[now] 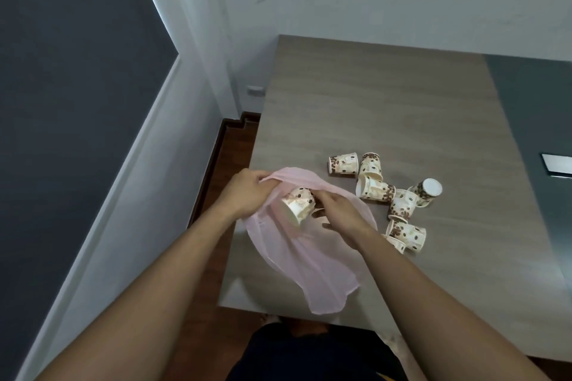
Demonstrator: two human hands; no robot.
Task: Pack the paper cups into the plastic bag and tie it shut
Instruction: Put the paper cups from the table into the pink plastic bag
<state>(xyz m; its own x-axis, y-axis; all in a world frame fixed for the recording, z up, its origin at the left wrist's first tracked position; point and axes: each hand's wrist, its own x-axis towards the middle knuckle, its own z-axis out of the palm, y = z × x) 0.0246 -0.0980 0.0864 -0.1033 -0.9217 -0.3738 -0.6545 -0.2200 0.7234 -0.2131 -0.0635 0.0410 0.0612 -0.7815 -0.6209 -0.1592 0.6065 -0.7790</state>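
**Desk:** What's in frame, pls?

**Photog:** Person at a wood-grain table [402,96], seen from above. Pink plastic bag [312,263] lies near the table's left corner. Its closed end reaches the near edge.

**Desk:** Hands?

**Photog:** Both busy. The left hand [247,192] grips the bag's rim on its far-left side, fingers curled round bunched film, mouth held open. The right hand [337,210] is at the bag's mouth, fingers curled on the base end of a paper cup [298,204]. The cup is tilted, open end pointing toward the bag's closed end.

**Desk:** Other cups?

**Photog:** Loose cups [402,206], coffee-bean print, clustered just right of the bag on the tabletop. Most are on their sides, several touching. None is in contact w/ the bag, as far as I can tell.

**Desk:** Anything else?

**Photog:** A silver rectangle [557,165] well right of the bag, cut off by the frame edge. Can't tell what it is.
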